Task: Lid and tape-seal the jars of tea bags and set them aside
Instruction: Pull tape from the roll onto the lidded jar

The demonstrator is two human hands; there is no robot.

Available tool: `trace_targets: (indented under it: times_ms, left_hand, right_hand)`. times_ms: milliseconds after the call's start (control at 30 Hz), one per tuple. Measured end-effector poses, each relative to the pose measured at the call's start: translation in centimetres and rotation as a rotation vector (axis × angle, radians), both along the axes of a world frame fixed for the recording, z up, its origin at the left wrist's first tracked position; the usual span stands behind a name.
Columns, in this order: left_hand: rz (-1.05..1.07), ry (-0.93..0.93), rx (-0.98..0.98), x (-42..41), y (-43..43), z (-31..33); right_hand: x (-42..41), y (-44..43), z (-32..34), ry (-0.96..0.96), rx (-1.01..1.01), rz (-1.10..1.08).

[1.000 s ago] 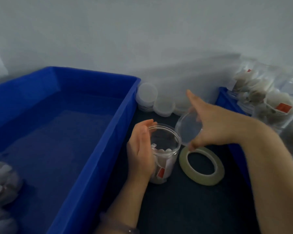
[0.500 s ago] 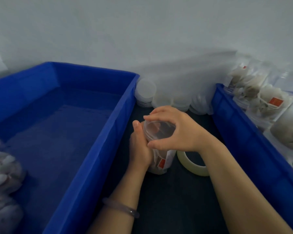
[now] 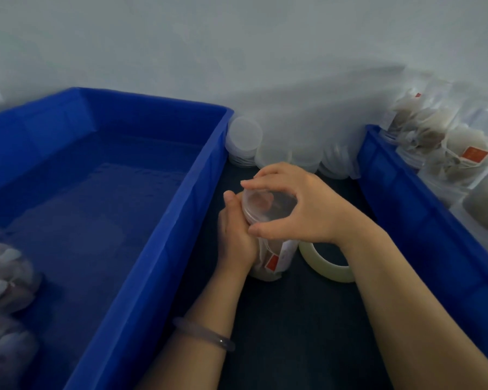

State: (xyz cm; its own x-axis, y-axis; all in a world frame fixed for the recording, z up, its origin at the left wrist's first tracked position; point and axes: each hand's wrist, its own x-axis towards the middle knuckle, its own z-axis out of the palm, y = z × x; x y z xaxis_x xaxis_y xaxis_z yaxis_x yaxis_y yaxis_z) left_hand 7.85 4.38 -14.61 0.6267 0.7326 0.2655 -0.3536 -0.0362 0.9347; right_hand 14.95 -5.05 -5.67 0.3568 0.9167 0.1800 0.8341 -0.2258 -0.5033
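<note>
A clear plastic jar (image 3: 276,260) with tea bags and red tags inside stands on the dark table between two blue bins. My left hand (image 3: 235,237) wraps around the jar's left side. On the jar's mouth sits a clear round lid (image 3: 268,205), and my right hand (image 3: 299,206) grips its rim from above with thumb and fingers curled around it. A roll of pale tape (image 3: 326,263) lies flat just right of the jar, partly under my right wrist.
A large blue bin (image 3: 164,243) fills the left, with sealed jars (image 3: 6,280) at its near left corner. A second blue bin (image 3: 406,198) on the right holds jars of tea bags (image 3: 457,159). Stacks of spare lids (image 3: 245,139) lean against the back wall.
My right hand brought the lid from beside the jar down onto its mouth and now grips it there. My left hand stayed on the jar.
</note>
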Motion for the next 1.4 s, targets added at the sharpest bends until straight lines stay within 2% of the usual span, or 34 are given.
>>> trace_targets:
  times_ms: [100, 200, 267, 367, 467, 533, 600, 700, 767, 833, 933, 967, 1067, 1100, 1167, 1233, 1300, 1367, 1400]
  left_hand:
    - [0.045, 0.039, -0.028, 0.2, 0.0, -0.2]
    - [0.098, 0.059, -0.039, 0.5, -0.1, -0.2]
    - [0.121, 0.061, -0.002, 0.7, -0.2, -0.1]
    - [0.13, 0.007, -0.045, 0.5, -0.3, 0.3]
    - [0.06, 0.041, -0.076, 0.3, 0.2, 0.4]
    - [0.024, 0.058, -0.042, 0.1, 0.2, 0.5]
    - [0.112, 0.049, 0.032, 0.1, -0.6, 0.9]
    - [0.24, 0.05, 0.075, 0.4, -1.5, 1.0]
    - [0.268, 0.067, 0.061, 0.5, -1.6, 1.0]
    - [0.265, 0.07, 0.016, 0.4, -1.3, 1.1]
    - [0.315, 0.026, -0.079, 0.6, -1.0, 1.3]
    - [0.347, 0.018, -0.096, 0.8, -0.8, 1.4]
    - [0.321, 0.028, -0.092, 1.4, -0.5, 1.8]
    - [0.287, 0.055, -0.087, 1.3, -0.7, 2.0]
    - [0.397, 0.08, 0.073, 0.4, -1.2, 2.1]
    - [0.548, -0.011, 0.409, -1.5, -2.2, 1.7]
    - [0.415, -0.017, 0.692, -2.9, -3.7, 1.0]
    - [0.135, 0.112, 0.781, -3.6, -5.0, 0.8]
    - [0.027, 0.189, 0.786, -3.7, -5.4, 0.6]
  right_hand:
    - [-1.0, 0.3, 0.2, -0.061, -0.056, -0.115]
    - [-3.7, 0.2, -0.1, -0.266, -0.188, -0.257]
    - [-5.5, -0.5, -0.2, -0.333, -0.297, -0.309]
    - [-4.7, -1.9, 2.0, -0.259, -0.322, -0.344]
    - [-1.6, -2.5, 3.7, -0.117, -0.335, -0.22]
    - [-1.0, -2.1, 2.7, 0.117, -0.232, -0.092]
    - [-1.4, -1.3, 0.2, 0.23, 0.023, -0.13]
    - [-2.6, -0.1, -3.1, 0.069, 0.356, -0.385]
    - [-3.1, 0.5, -3.4, -0.014, 0.391, -0.445]
    - [-2.9, 0.3, -2.8, 0.064, 0.326, -0.418]
    - [-1.3, -2.7, -2.1, 0.52, 0.312, -0.351]
    - [-0.9, -4.2, -2.5, 0.546, 0.236, -0.372]
    - [0.1, -8.1, -5.6, 0.226, -0.349, -0.493]
    - [0.1, -8.7, -6.6, 0.154, -0.424, -0.504]
    - [0.2, -8.9, -7.9, 0.08, -0.356, -0.493]
    - [0.0, -8.8, -7.8, 0.119, -0.208, -0.476]
    - [-0.5, -8.8, -7.4, 0.33, -0.05, -0.456]
    - [-1.5, -8.8, -6.7, 0.483, 0.084, -0.339]
    - [-2.0, -8.8, -6.5, 0.498, 0.131, -0.28]
